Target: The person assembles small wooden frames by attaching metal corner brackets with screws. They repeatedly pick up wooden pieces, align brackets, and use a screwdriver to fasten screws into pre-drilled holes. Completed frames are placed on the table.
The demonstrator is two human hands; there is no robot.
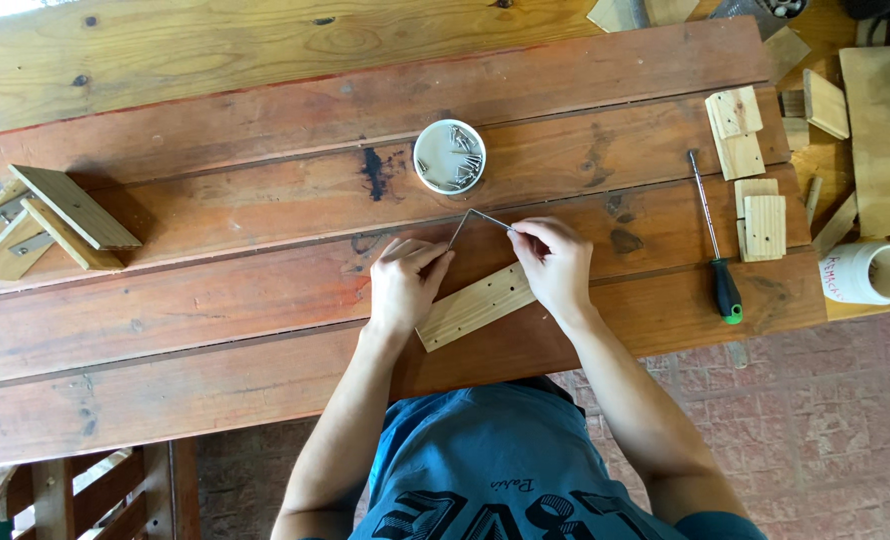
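Where fingers (521, 232) pinch: metal bracket (477, 217).

I look down on a reddish plank bench (215, 300) in even daylight. Below its near edge lies a brick-paved floor (825, 420), with a slatted wooden seat (95, 495) beside it.

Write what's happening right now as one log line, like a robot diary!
left hand: holds bent metal bracket | right hand: holds bracket's other end | wood strip: flat beneath hands | white dish: screws
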